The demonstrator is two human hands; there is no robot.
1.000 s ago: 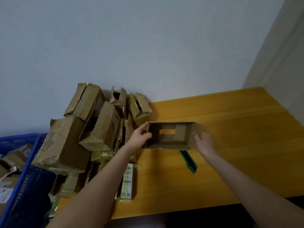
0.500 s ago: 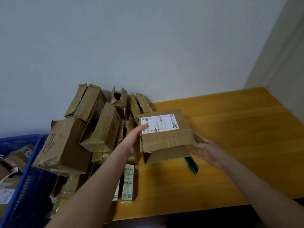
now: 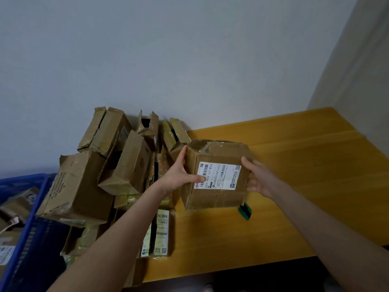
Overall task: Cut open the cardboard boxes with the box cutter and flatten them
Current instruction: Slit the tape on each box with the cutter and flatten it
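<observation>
Brown cardboard box with one white label (image 3: pixel 217 197) is hanging over the yellow bench (image 3: pixel 305 165), turned since half a second ago so the label is facing the camera. Left hand (image 3: pixel 179 178) and right hand (image 3: pixel 260 178) are gripping its sides, fingers curled. One green box cutter (image 3: pixel 245 211) is lying at its 5 o'clock, with at least six piled boxes (image 3: pixel 126 165) at 9 o'clock.

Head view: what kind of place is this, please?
Probably a plain indoor room used for sorting packaging: a pile of used cardboard boxes on a wooden table against a bare wall, beside a blue crate holding more.
</observation>
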